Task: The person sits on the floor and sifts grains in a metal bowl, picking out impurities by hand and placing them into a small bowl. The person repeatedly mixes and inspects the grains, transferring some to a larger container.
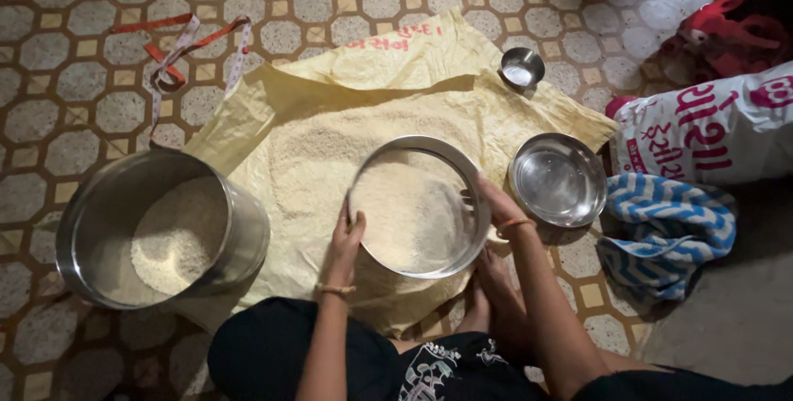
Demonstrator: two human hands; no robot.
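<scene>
Sieve (417, 207): centre frame, blurred; left hand (344, 240) and right hand (493, 203) grasped opposite rims.
Hidden: sheet (529, 116) beneath grain.
Cut off: sack (710, 132), right edge.
Open floor: upper left.

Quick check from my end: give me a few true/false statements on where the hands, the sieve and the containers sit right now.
1. Both hands, left hand and right hand, grip the round sieve. True.
2. The large steel pot is empty. False: it holds grain.
3. The sieve is over the yellow sheet. True.
4. The steel bowl is full of grain. False: it looks empty.
5. A small steel cup stands on the sheet's far edge. True.
</scene>
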